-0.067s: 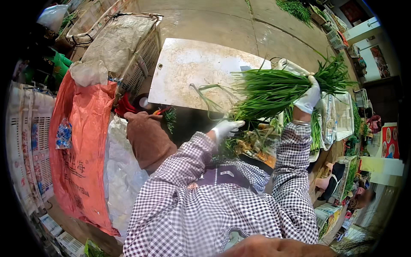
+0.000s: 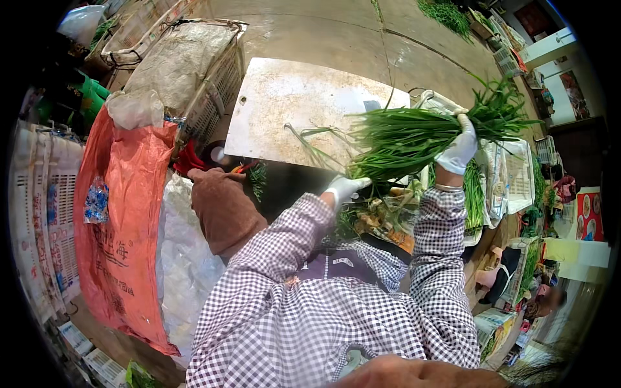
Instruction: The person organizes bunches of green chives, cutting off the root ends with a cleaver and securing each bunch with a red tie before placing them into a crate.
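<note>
"Why are the greens (image 2: 407, 141) held over the near right corner of the counter (image 2: 291, 100)?"

"For support, perhaps: they are clasped by the right grip (image 2: 458, 152); whether the left grip (image 2: 346, 188) is closed cannot be told."

The brown floor (image 2: 304, 29), crossed by a dark seam (image 2: 424, 46), shines softly at the top, with white crates (image 2: 63, 220) along the left edge and a pale wall (image 2: 555, 79) and red panel (image 2: 589, 226) at right.
</note>
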The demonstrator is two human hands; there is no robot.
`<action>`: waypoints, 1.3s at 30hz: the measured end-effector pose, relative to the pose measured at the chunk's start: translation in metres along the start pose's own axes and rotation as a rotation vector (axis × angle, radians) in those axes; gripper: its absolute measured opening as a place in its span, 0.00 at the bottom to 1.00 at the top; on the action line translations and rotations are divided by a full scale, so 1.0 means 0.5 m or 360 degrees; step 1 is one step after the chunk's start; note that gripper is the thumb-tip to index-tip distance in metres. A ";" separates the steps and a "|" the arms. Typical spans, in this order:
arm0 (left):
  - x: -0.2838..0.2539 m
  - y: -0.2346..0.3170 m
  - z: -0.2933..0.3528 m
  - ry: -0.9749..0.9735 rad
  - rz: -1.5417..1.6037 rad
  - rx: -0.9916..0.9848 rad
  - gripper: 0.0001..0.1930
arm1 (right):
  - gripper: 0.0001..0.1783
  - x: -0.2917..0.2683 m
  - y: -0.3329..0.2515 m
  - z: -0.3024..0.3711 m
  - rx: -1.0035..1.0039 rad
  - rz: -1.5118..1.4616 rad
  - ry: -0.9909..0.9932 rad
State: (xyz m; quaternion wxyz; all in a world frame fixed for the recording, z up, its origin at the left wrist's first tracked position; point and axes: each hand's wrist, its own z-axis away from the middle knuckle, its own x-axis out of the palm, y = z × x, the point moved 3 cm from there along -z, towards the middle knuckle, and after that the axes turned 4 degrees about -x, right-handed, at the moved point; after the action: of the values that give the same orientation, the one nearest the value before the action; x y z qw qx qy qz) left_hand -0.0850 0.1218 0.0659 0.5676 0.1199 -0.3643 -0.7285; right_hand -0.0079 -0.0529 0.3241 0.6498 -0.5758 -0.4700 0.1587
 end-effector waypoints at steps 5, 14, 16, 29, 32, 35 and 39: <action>-0.034 0.018 -0.025 0.0370 -0.0994 0.0102 0.28 | 0.05 -0.004 0.023 0.011 -0.0217 0.0218 -0.0189; -0.057 -0.105 -0.036 0.0097 -0.0112 0.0752 0.12 | 0.04 -0.003 -0.051 -0.041 -0.0280 0.0151 -0.0232; -0.079 -0.130 -0.043 0.0197 -0.0113 0.0696 0.12 | 0.05 -0.002 -0.079 -0.047 -0.0285 0.0177 -0.0168; -0.034 0.059 0.098 -0.1065 0.1251 0.0416 0.42 | 0.08 -0.145 -0.038 -0.149 0.0350 -0.0123 -0.0006; -0.023 0.050 0.152 -0.1417 0.1391 0.0423 0.45 | 0.10 -0.207 -0.015 -0.170 0.0327 -0.0212 -0.0115; -0.015 0.056 0.150 -0.1219 0.1356 0.0269 0.49 | 0.10 -0.286 0.069 -0.233 0.0305 -0.0015 0.0273; -0.028 0.113 0.233 -0.1177 0.1076 0.0351 0.55 | 0.13 -0.267 0.057 -0.189 0.0638 -0.0200 -0.0027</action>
State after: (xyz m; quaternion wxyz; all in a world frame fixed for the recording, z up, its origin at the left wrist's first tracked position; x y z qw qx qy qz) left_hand -0.1074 0.1755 0.1826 0.5886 -0.2111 -0.6338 -0.4552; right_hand 0.0087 -0.2010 0.2513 0.7560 -0.4033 -0.4695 0.2131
